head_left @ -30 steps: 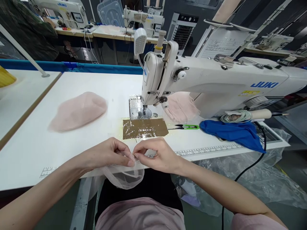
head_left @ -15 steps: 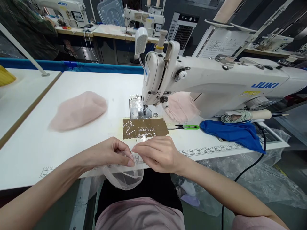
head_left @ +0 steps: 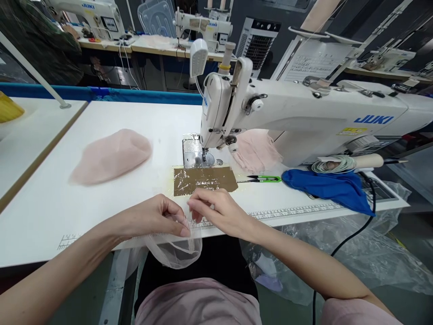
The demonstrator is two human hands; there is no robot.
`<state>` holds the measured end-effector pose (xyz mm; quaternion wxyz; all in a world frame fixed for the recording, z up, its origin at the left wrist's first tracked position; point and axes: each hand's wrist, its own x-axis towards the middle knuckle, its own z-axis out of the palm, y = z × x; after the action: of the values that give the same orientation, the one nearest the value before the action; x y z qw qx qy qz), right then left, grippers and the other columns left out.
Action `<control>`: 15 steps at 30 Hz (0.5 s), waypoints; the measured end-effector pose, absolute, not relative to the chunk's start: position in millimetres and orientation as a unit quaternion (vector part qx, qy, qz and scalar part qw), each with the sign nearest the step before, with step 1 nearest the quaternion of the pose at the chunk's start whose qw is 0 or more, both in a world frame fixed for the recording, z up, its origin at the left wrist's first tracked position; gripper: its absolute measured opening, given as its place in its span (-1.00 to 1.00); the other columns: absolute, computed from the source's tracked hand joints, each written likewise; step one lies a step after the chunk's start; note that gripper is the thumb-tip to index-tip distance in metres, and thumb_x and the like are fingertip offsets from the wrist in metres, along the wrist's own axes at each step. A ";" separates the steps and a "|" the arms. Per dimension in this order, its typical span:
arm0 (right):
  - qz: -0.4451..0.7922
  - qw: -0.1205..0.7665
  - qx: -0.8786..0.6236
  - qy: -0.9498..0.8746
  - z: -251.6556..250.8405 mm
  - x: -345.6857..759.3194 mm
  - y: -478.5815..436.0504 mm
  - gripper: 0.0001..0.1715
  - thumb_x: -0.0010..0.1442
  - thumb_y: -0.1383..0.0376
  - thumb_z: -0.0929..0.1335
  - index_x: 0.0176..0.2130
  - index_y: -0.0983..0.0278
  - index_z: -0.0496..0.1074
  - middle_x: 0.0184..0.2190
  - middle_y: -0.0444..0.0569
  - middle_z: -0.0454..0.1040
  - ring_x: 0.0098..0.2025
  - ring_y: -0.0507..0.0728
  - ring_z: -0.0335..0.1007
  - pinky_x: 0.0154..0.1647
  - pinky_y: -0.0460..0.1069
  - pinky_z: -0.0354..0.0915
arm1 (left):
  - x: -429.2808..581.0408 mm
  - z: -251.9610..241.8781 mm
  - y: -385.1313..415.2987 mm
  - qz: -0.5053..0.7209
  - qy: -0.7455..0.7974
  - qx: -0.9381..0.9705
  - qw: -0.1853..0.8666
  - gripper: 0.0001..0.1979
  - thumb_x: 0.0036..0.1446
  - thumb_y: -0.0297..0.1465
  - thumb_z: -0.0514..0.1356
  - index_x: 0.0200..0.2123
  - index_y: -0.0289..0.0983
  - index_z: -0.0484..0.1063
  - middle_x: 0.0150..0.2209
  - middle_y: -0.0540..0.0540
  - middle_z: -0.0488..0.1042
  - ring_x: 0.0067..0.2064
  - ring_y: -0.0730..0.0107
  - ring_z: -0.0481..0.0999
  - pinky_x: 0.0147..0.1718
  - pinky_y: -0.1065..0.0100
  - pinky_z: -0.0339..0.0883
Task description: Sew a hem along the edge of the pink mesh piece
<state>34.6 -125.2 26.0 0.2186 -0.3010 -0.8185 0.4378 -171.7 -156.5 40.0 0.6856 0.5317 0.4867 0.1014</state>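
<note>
My left hand pinches a piece of sheer pale fabric between thumb and fingers, and the fabric hangs over the table's front edge above my lap. Close beside it, my right hand has its fingers curled in and drawn together; whatever they may hold is too small to make out. Just beyond both hands lies a brown taped patch in front of the needle plate of the sewing machine. Nothing lies under the presser foot.
A folded pink sheer piece rests on the left, another pink pile behind the needle. Green thread snips and a blue cloth lie to the right. A printed ruler runs along the front edge. A person's sleeve shows far left.
My right hand has turned and lifted slightly, its fingers now curled where they were stretched toward the fabric. My left hand and the sheer fabric stay almost still.
</note>
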 end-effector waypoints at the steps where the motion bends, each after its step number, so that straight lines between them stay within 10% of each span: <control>1: 0.454 0.208 -0.300 -0.813 27.1 34.8 -124.3 -0.62 0.38 0.16 0.22 -0.38 0.28 0.41 -0.51 -0.15 0.49 -0.45 -0.02 0.42 -0.37 -0.13 0.25 | -172.1 40.2 -156.4 0.101 0.487 0.532 0.685 -0.81 -0.09 -0.20 0.38 -0.52 -0.21 0.58 -0.53 0.05 0.43 -0.49 0.52 0.18 -0.43 0.41 0.14; 15: 0.644 0.147 -0.239 -0.711 27.3 12.5 -112.9 -0.64 0.27 0.08 0.35 -0.40 0.30 0.40 -0.52 -0.18 0.44 -0.48 -0.02 0.39 -0.42 -0.13 0.28 | -205.8 46.5 -145.4 0.069 0.513 0.578 0.631 -0.78 -0.02 -0.17 0.33 -0.39 -0.20 0.58 -0.54 0.05 0.25 -0.45 0.49 0.10 -0.49 0.44 0.00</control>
<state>12.5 -112.9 27.3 0.1474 -0.2395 -0.7114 0.6441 -205.8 -145.4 46.5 0.6305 0.5783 0.5131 0.0694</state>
